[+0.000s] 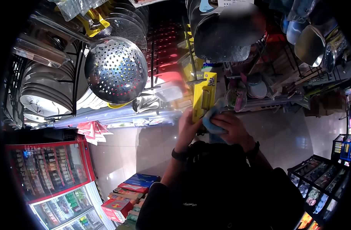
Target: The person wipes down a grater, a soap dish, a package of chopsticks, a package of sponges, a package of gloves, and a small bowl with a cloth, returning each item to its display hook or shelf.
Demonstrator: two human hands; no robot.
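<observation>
Yellow carded package (203, 96) hung on a display hook, just below a dark pan (225, 36). Left hand (188, 128) raised against the card's lower left edge, grip on it not clear enough to tell. Right hand (232, 129) closed around a blue cloth (212, 119), pressed at the card's lower right. Perforated steel skimmer (116, 70) hanging to the left, stacked white plates (43, 96) in a rack beyond. Boxed goods (131, 189) on a low shelf below, tiled floor (286, 134) underneath.
</observation>
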